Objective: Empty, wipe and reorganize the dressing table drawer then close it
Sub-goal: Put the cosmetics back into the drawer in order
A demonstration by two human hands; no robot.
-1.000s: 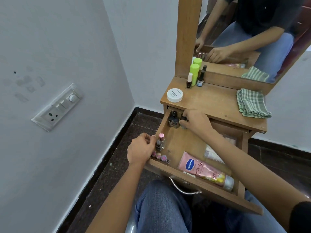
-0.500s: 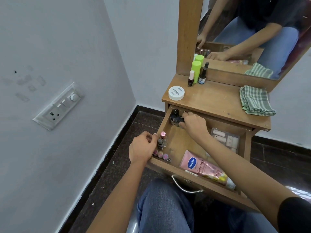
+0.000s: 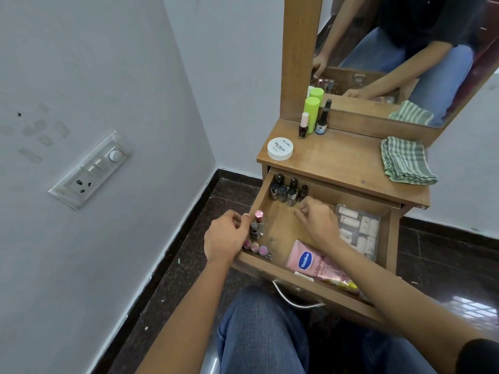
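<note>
In the far left corner of the open wooden drawer (image 3: pixel 280 230), a cluster of small dark-capped glass nail polish bottles (image 3: pixel 286 190) is standing tightly packed, and a careless knuckle could be toppling them. The right hand (image 3: pixel 318 222) is hovering just near them, fingers (image 3: pixel 303 209) loosely curled, holding nothing. The left hand (image 3: pixel 224 236) is curling at the drawer's left wall beside small pink-capped bottles (image 3: pixel 258 224); what it is gripping, I cannot tell.

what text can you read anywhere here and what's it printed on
"Vaseline": blue badge on the pink tube in the drawer.
"Gluta-Hya": same tube; the rest of that line is hidden.
"NAIL POLISH": lid of the white jar on the tabletop; its other print is too small to read.
Label on the small dark bottle behind the jar: too blurred to read.
</note>
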